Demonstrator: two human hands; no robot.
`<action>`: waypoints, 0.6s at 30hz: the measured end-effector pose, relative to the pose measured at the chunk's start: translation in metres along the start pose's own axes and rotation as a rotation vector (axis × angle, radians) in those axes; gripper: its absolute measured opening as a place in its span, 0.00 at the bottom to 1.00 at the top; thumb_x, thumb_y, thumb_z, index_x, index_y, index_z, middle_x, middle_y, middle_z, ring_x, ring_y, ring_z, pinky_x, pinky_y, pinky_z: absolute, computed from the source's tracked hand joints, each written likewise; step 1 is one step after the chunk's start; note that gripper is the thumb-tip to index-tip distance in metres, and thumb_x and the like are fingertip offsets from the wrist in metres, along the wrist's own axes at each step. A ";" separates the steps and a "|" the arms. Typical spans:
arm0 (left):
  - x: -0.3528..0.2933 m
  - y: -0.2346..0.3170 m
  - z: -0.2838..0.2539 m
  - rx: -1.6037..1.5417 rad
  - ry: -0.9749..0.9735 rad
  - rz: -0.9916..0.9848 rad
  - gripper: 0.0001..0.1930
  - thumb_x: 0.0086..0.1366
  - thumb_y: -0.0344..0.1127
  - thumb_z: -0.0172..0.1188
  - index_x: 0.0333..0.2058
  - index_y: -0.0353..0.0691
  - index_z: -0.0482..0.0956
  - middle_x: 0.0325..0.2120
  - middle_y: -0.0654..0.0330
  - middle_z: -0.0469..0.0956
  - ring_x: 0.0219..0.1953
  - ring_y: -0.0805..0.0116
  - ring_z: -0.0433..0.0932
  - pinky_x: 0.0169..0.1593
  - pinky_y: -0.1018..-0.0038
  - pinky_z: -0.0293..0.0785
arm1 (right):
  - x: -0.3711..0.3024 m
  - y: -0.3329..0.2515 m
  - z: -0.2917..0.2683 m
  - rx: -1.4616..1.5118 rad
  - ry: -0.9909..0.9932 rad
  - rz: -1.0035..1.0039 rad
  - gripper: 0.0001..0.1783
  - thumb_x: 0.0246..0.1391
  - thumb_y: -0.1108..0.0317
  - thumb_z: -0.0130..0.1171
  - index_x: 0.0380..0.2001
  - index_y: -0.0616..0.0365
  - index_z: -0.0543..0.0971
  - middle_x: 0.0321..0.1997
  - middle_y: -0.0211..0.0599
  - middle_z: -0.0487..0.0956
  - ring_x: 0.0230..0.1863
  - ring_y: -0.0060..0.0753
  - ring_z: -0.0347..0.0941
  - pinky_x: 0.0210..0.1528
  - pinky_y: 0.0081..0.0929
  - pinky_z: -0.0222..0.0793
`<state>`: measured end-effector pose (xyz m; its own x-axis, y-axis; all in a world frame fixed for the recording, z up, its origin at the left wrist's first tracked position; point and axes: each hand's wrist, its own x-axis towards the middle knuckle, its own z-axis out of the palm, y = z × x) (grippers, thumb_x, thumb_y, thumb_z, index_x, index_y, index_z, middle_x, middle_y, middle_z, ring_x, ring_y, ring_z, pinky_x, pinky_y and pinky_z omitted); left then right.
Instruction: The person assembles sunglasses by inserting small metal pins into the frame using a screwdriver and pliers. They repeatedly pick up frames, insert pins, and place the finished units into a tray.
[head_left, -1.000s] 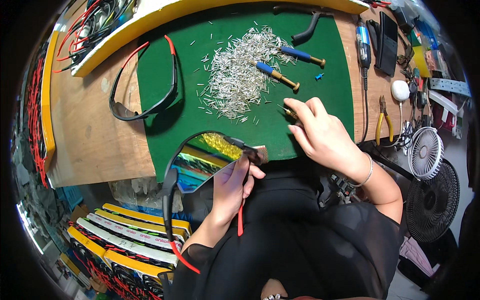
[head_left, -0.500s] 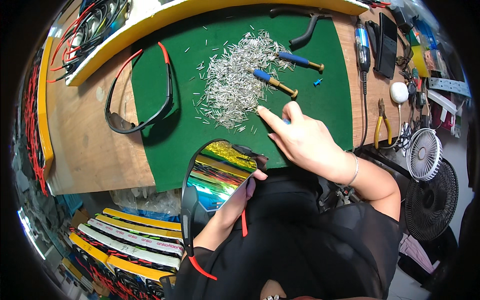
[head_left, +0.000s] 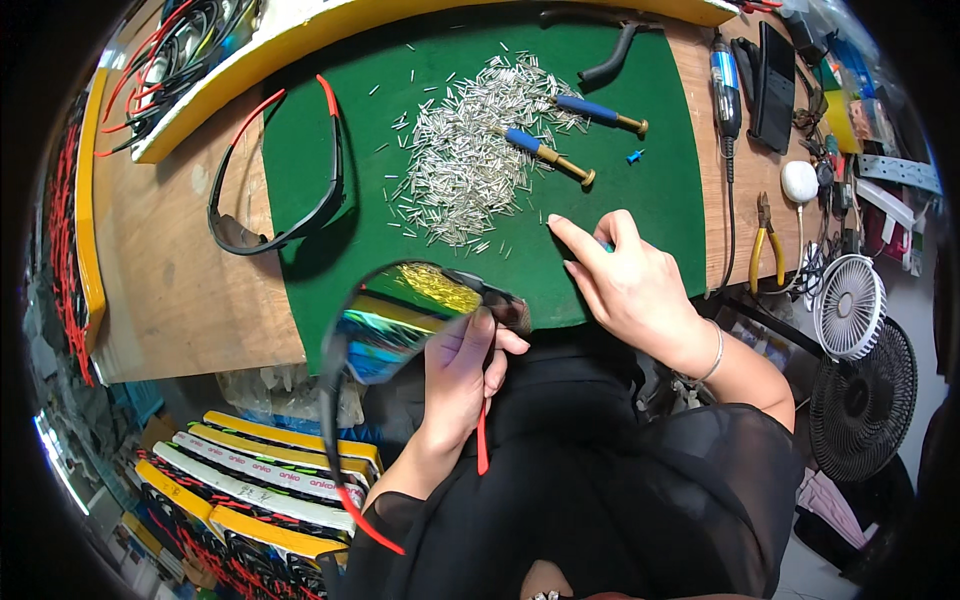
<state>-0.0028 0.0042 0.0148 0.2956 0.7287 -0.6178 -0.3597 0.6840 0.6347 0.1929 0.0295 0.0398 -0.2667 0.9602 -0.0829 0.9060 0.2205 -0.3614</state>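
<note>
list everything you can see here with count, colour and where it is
sunglasses with mirrored lens: 1, black and red frame, held at mat's near edge
sunglasses frame: 1, black and red, mat's left edge
metal pins: heap, silver, mat centre
screwdrivers: 2, blue handles, beside pins
green mat: 1, on wooden bench
pliers: 1, yellow handles, bench right
small fan: 1, white, far right
left hand: holds the mirrored sunglasses
right hand: on mat, something blue under the fingers

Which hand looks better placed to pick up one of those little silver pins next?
The right hand, probably. It rests open on the green mat, fingers stretched toward the pile of silver pins. The left hand is occupied, holding mirrored sunglasses at the mat's near edge.
</note>
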 end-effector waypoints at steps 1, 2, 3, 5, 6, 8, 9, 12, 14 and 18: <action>-0.002 0.002 0.001 -0.049 0.049 -0.051 0.20 0.68 0.45 0.43 0.28 0.33 0.71 0.17 0.61 0.73 0.09 0.83 0.57 0.12 0.87 0.51 | 0.001 -0.001 0.001 -0.013 0.015 -0.001 0.21 0.48 0.69 0.55 0.49 0.50 0.70 0.31 0.40 0.65 0.23 0.34 0.71 0.20 0.27 0.69; -0.003 0.004 0.000 -0.047 0.021 -0.076 0.20 0.67 0.45 0.43 0.26 0.34 0.71 0.14 0.62 0.70 0.09 0.83 0.57 0.12 0.87 0.51 | 0.002 -0.001 0.001 -0.009 0.019 -0.019 0.21 0.48 0.69 0.55 0.48 0.51 0.70 0.31 0.40 0.65 0.23 0.34 0.71 0.20 0.27 0.69; -0.003 0.004 -0.002 -0.049 -0.008 -0.102 0.20 0.67 0.46 0.43 0.24 0.35 0.70 0.12 0.63 0.68 0.08 0.83 0.56 0.12 0.86 0.51 | 0.002 0.000 0.001 -0.009 0.020 -0.039 0.20 0.48 0.69 0.55 0.48 0.51 0.70 0.31 0.40 0.65 0.22 0.34 0.71 0.20 0.27 0.69; -0.002 0.002 0.000 -0.068 0.010 -0.117 0.21 0.67 0.46 0.43 0.24 0.35 0.70 0.10 0.65 0.65 0.08 0.83 0.55 0.12 0.86 0.51 | 0.003 0.001 0.003 -0.026 0.026 -0.056 0.20 0.47 0.70 0.55 0.47 0.52 0.71 0.30 0.40 0.65 0.22 0.34 0.71 0.19 0.27 0.69; -0.001 0.001 0.001 -0.077 0.014 -0.128 0.21 0.67 0.46 0.43 0.23 0.35 0.70 0.09 0.66 0.64 0.08 0.83 0.55 0.12 0.86 0.51 | 0.005 -0.001 0.005 -0.045 0.031 -0.052 0.20 0.47 0.70 0.55 0.47 0.52 0.71 0.30 0.40 0.65 0.22 0.34 0.71 0.19 0.27 0.69; -0.002 0.000 0.002 -0.067 0.023 -0.136 0.21 0.67 0.46 0.43 0.23 0.35 0.70 0.10 0.65 0.64 0.08 0.83 0.55 0.12 0.86 0.51 | 0.003 -0.003 0.007 -0.074 0.044 -0.029 0.21 0.46 0.71 0.56 0.47 0.52 0.71 0.30 0.40 0.65 0.22 0.33 0.71 0.19 0.27 0.69; -0.001 0.002 0.002 -0.060 0.029 -0.132 0.21 0.67 0.47 0.43 0.23 0.35 0.70 0.10 0.65 0.64 0.08 0.83 0.55 0.12 0.87 0.51 | 0.003 -0.003 0.008 -0.084 0.059 -0.018 0.21 0.46 0.71 0.55 0.47 0.52 0.71 0.30 0.40 0.65 0.22 0.33 0.71 0.19 0.27 0.69; -0.001 0.004 0.005 -0.086 0.068 -0.164 0.21 0.67 0.47 0.43 0.24 0.35 0.70 0.10 0.66 0.64 0.08 0.83 0.56 0.12 0.86 0.51 | 0.002 -0.004 0.009 -0.094 0.092 0.004 0.21 0.46 0.71 0.55 0.48 0.52 0.71 0.30 0.40 0.65 0.22 0.33 0.71 0.18 0.26 0.69; -0.001 -0.002 -0.001 -0.095 -0.005 -0.147 0.17 0.67 0.44 0.43 0.30 0.35 0.69 0.17 0.63 0.71 0.08 0.83 0.56 0.11 0.87 0.50 | 0.002 -0.004 0.011 -0.091 0.100 0.010 0.22 0.46 0.71 0.55 0.48 0.52 0.71 0.30 0.40 0.65 0.21 0.32 0.71 0.18 0.26 0.69; -0.002 -0.005 -0.005 -0.090 -0.040 -0.135 0.15 0.68 0.43 0.43 0.34 0.34 0.68 0.20 0.62 0.74 0.08 0.84 0.57 0.10 0.88 0.50 | 0.004 -0.006 0.012 -0.097 0.107 0.023 0.24 0.46 0.71 0.55 0.50 0.50 0.70 0.29 0.40 0.64 0.21 0.33 0.70 0.18 0.26 0.69</action>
<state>-0.0057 -0.0005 0.0107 0.3812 0.6326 -0.6742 -0.3913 0.7711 0.5023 0.1827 0.0299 0.0304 -0.2142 0.9767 0.0110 0.9402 0.2092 -0.2689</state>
